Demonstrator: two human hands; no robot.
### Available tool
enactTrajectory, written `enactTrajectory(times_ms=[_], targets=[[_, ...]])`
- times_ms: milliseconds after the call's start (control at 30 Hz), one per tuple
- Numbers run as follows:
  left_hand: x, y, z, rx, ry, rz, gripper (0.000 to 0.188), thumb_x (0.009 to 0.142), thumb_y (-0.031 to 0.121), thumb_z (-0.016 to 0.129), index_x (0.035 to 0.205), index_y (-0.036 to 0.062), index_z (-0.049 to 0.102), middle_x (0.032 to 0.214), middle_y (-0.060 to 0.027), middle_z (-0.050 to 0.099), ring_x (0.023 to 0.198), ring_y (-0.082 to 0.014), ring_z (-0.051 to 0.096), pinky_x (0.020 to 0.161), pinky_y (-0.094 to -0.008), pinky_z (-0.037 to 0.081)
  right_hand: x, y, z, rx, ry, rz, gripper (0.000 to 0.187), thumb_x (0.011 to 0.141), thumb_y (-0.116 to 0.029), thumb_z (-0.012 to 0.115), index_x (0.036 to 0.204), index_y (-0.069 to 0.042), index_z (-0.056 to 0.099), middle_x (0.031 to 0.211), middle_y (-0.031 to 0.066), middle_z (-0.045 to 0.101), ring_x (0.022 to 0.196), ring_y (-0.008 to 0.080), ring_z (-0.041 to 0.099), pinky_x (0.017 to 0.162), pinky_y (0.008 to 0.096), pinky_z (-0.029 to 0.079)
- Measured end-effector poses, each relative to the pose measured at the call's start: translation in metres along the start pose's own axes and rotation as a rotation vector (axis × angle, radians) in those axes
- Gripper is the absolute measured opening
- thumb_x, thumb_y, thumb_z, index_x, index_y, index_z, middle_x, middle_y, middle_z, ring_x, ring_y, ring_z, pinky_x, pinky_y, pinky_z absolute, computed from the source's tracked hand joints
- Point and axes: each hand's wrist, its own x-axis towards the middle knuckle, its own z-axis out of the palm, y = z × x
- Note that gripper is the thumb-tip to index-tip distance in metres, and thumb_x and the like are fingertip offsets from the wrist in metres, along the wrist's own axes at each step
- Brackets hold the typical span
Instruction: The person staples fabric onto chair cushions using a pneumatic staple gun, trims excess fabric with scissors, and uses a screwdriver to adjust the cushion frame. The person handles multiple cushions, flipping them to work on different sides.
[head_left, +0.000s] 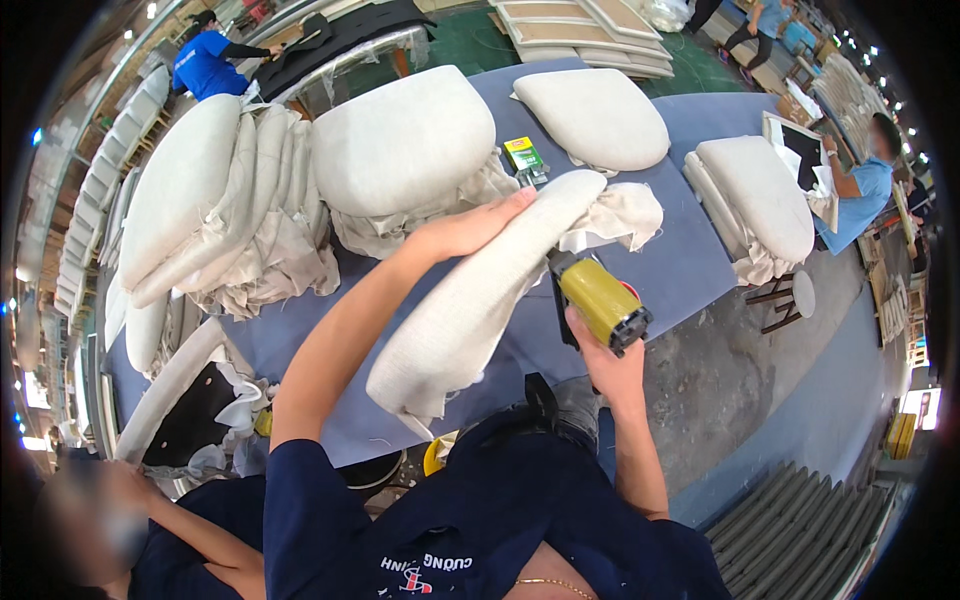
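Observation:
A cream fabric-covered seat cushion is tilted up on its edge over the blue-grey table. My left hand holds it from the left, fingers stretched along its upper face. Loose cloth hangs off the far end on the right. In my right hand is a pneumatic staple gun with a yellow-green body and black end, its nose close to the cushion's underside. Whether the nose touches the cushion I cannot tell, and the fingers round the handle are partly hidden.
Stacked cushions stand at left, with another pile at centre back. A single cushion and a small green-yellow box lie beyond my hands. More cushions sit right. Co-workers are at lower left, far left and right.

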Motion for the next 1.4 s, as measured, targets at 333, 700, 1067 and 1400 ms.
enactTrajectory(times_ms=[333, 700, 1067, 1400], targets=[[-0.057, -0.011, -0.051, 0.651, 0.346, 0.080, 0.063, 0.111, 0.052, 0.025, 0.149, 0.0035, 0.040, 0.138, -0.0288, 0.058, 0.127, -0.0454, 0.056, 0.113, -0.0484, 0.039, 0.059, 0.039, 0.092, -0.099, -0.049, -0.365, 0.021, 0.089, -0.016, 0.078, 0.103, -0.001, 0.073, 0.093, 0.0158, 0.074, 0.084, 0.0309, 0.071, 0.078, 0.0379, 0.053], [-0.068, -0.035, -0.032, 1.052, 0.690, 0.356, 0.061, 0.101, 0.027, 0.060, 0.157, 0.0151, 0.036, 0.110, -0.0193, 0.063, 0.071, -0.0374, 0.065, 0.063, -0.0438, 0.054, 0.072, -0.002, 0.091, 0.327, -0.319, 0.133, 0.027, 0.092, -0.025, 0.080, 0.102, -0.001, 0.071, 0.071, -0.0024, 0.061, 0.058, 0.0067, 0.053, 0.053, 0.0261, 0.042], [-0.082, -0.024, -0.026, 1.062, 0.591, 0.304, 0.093, 0.083, 0.006, 0.070, 0.163, 0.0182, 0.024, 0.127, -0.0233, 0.056, 0.075, -0.0387, 0.066, 0.072, -0.0473, 0.055, 0.050, 0.002, 0.094, 0.198, -0.405, 0.098, 0.032, 0.091, -0.022, 0.079, 0.114, 0.000, 0.073, 0.104, 0.0095, 0.076, 0.093, 0.0168, 0.069, 0.085, 0.0331, 0.054], [-0.075, -0.044, -0.066, 0.503, 0.264, 0.619, 0.075, 0.095, 0.025, 0.072, 0.159, 0.0120, 0.034, 0.152, -0.0242, 0.044, 0.129, -0.0359, 0.058, 0.110, -0.0437, 0.046, 0.027, -0.001, 0.093, 0.471, -0.330, 0.098, 0.019, 0.094, -0.018, 0.078, 0.098, -0.002, 0.069, 0.074, -0.0015, 0.060, 0.059, 0.0060, 0.053, 0.052, 0.0245, 0.041]])
